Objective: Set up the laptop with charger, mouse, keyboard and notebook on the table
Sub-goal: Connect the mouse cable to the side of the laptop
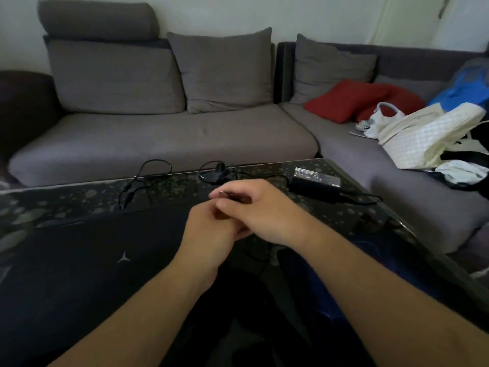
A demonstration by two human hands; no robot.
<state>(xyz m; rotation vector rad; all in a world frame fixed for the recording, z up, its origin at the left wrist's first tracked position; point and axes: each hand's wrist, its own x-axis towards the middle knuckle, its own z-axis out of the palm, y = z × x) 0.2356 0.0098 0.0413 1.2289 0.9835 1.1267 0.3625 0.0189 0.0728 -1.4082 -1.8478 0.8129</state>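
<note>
Hands: left [211,229] and right [260,210] together above the table [79,197], fingers curled round a small plug [221,193], mostly hidden.
Laptop [92,260]: closed, cut off at left.
Charger [316,181]: far right.
Mouse [219,172]: far edge, dim.

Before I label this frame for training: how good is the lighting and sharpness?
Head view: dim and soft overall; the closed laptop nearly merges with the dark table; wide-angle bending curves the table edge; the hands, left hand and right hand, are slightly blurred, hiding what they pinch.
</note>
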